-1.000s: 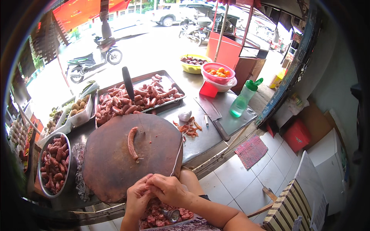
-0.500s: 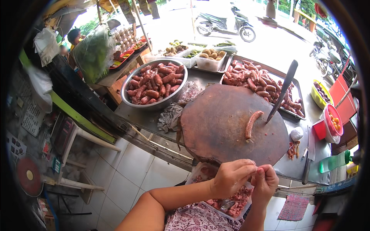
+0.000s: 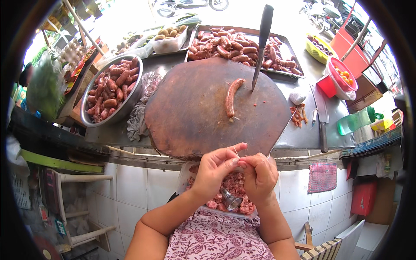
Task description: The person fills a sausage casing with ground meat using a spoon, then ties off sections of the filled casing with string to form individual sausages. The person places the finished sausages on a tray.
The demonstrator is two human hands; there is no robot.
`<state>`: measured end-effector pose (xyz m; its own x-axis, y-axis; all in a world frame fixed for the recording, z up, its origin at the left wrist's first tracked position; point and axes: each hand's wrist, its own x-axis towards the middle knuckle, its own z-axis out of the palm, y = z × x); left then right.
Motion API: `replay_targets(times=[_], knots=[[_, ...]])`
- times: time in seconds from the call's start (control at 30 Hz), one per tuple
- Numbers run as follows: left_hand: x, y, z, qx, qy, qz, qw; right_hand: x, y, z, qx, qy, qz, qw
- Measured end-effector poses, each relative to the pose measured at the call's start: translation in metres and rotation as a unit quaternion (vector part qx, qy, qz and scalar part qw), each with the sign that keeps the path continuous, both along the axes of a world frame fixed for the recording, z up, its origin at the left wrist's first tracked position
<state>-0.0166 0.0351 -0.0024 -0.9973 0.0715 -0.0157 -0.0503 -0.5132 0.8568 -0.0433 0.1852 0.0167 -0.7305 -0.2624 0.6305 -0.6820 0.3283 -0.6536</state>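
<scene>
Pale string (image 3: 236, 151), thin and hard to follow in this view, runs between the two hands just off the near edge of the round wooden chopping board (image 3: 190, 117); it seems to be pinched at the point where the fingertips meet, and a loose strand appears to trail up and to the right along that board's near right rim; left hand (image 3: 214, 171) lies just left of the pinch, thumb and forefinger pressed closed on the string, wrist bent, forearm entering from the lower edge; right hand (image 3: 260, 175) lies just right of it, fingers curled tight into a near fist, knuckles toward the board, touching the left hand's fingertips; both hands stand equally close to the pinch, neither is open; below the hands, nearer the body than the board, a tray of raw minced meat (image 3: 236, 190) with a small metal funnel (image 3: 231, 201) lying in it, mouth tilted toward the left wrist; on the board, beyond the hands, one finished sausage (image 3: 232, 97), long axis running away from the person, its tied tail at the near end; knife (image 3: 261, 43) stuck point down in the board just right of that sausage, handle upward; steel bowl of sausages (image 3: 110, 93) left of the board.
</scene>
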Motion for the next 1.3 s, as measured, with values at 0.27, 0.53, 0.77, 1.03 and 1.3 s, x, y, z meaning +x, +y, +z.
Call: replay_targets(times=[0.27, 0.53, 0.77, 1.03, 1.3], knots=[[-0.006, 0.001, 0.004, -0.392, 0.259, 0.068, 0.88, -0.013, 0.007, -0.005, 0.084, -0.134, -0.005, 0.987], [-0.119, -0.026, 0.012, -0.594, 0.113, 0.138, 0.785, -0.002, 0.018, 0.008, 0.061, -0.265, 0.175, 0.946], [-0.211, -0.024, -0.003, -0.699, 0.06, 0.089, 0.707, 0.004, 0.013, -0.009, 0.084, -0.258, 0.128, 0.954], [-0.114, -0.031, 0.021, -0.21, 0.024, -0.176, 0.961, -0.07, 0.058, 0.009, -0.111, -0.309, 0.04, 0.944], [-0.065, -0.014, 0.022, -0.426, 0.114, -0.105, 0.891, -0.05, 0.011, 0.017, 0.054, -0.23, 0.116, 0.965]])
